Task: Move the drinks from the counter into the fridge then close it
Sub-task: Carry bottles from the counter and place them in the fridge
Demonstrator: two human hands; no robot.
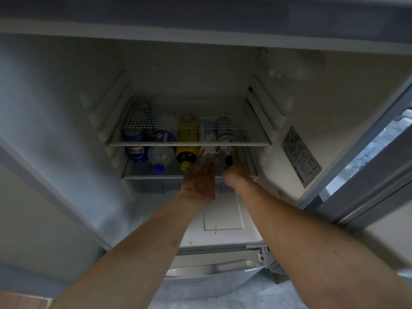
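Inside the fridge our left hand lies flat-fingered against the white bottle; our right hand seemingly grasps the black-capped bottle.

Legible markings: "PEPSI", printed in white and reading upside down, on the blue label of the clear bottle lying at 9 o'clock on the lower fridge shelf. The blue can just left of it carries white Chinese characters "可乐". The sticker on the right inner wall at 3 o'clock shows a circled "A"; its remaining print is too small to read.
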